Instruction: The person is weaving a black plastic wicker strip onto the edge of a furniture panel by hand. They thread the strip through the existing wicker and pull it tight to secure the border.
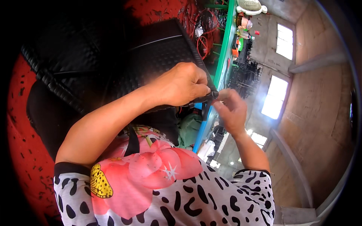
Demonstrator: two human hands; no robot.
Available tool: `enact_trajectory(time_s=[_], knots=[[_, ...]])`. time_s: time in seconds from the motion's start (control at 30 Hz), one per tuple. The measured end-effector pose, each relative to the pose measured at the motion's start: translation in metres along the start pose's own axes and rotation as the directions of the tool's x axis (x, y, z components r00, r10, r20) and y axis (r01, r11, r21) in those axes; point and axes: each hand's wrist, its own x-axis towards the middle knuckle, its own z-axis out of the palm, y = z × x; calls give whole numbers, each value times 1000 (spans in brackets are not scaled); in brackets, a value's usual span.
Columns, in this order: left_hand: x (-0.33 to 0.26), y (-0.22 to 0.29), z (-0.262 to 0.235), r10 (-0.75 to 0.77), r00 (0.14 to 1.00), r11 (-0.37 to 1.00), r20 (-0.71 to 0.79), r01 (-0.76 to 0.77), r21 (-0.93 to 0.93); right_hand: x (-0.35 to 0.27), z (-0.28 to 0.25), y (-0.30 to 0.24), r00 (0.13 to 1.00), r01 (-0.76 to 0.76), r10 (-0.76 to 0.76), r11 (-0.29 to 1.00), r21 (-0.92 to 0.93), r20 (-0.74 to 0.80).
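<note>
A black woven piece [162, 52], with braided plastic strips and a corded rim, lies in front of me and reaches off to the upper left. At its right corner my left hand [183, 84] is closed, thumb and fingers pinching a black plastic strip [212, 95] by the rim. Just right of it my right hand [233, 109] is curled, thumb and forefinger close together at the strip's end. Motion smears it a little, and I cannot make out what lies between its fingertips. A short loose end hangs below the corner.
Past the corner runs a long table with a green edge [225, 41], holding black strips [243, 77], small containers and a white fan [252, 6]. Black scraps litter the red floor [22, 150]. A green cloth or bag [189, 130] sits below my hands.
</note>
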Motion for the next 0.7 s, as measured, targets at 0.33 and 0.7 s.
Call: enact_trajectory(time_s=[0.33,0.7], knots=[[-4,3,-1,-2,997,999,-76,-2,-54,-13,40,-4,990,32,-22,997,67,-142],[-5,-15,3,77,994,997,-77,-80,-25,-8,51,3,897,388,-443,799,-459,-13]])
